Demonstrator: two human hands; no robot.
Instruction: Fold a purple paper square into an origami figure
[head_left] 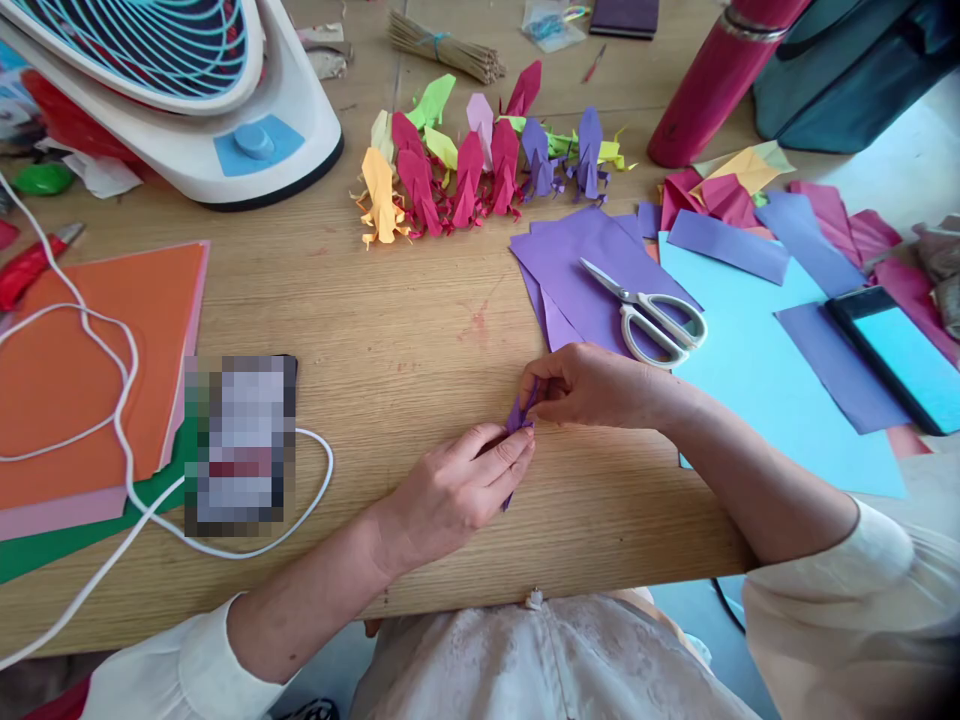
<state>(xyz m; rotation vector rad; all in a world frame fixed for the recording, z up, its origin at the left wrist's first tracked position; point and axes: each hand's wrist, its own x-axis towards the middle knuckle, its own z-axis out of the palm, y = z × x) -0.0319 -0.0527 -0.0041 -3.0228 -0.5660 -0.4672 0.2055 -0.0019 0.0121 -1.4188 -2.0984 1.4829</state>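
Between my hands, just above the table's front part, is a small piece of folded purple paper (517, 415). My left hand (469, 480) grips its lower part, the fingers closed around it. At the upper end, my right hand (574, 390) pinches the paper between thumb and fingers. Much of the piece is hidden by my fingers, so its exact shape cannot be made out. Scissors (649, 315) with white handles lie beyond my right hand, on purple paper sheets (577, 250). Further back stand several folded paper figures (469, 180) in red, purple, orange, green and pink.
A white fan (292, 130) stands back left. Orange paper (97, 370), a pixelated phone (244, 440) and a white cable (127, 370) lie left. Right are light blue paper (735, 390), another phone (900, 355), paper scraps (727, 265) and a red bottle (705, 100).
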